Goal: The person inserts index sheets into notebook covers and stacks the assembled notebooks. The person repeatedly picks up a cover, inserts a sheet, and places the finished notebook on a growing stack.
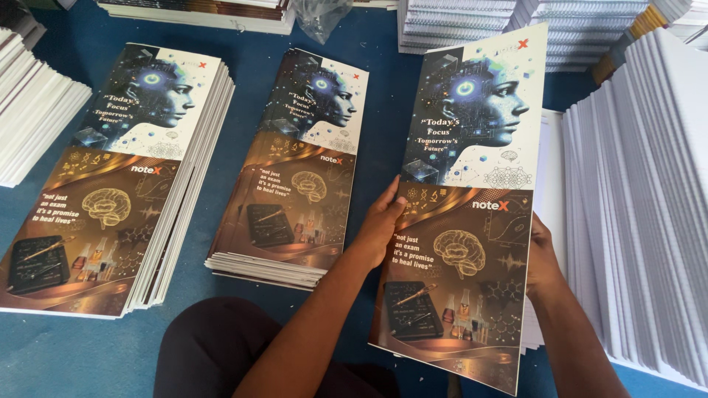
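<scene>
I hold up a tall printed cover sheet [464, 199], its top half showing a bluish head in profile and its bottom half a brown design with a brain drawing. My left hand [380, 221] grips its left edge near the middle. My right hand [542, 258] holds the right edge, mostly hidden behind the sheet. The sheet is lifted and tilted above a white stack [549, 147] underneath it.
Two stacks of the same covers lie on the blue surface [376, 147], one at the left [118, 177] and one in the middle [291, 162]. White paper stacks stand at the right [641, 206], far left [29, 118] and back [457, 22]. My dark-clothed knee [214, 346] is below.
</scene>
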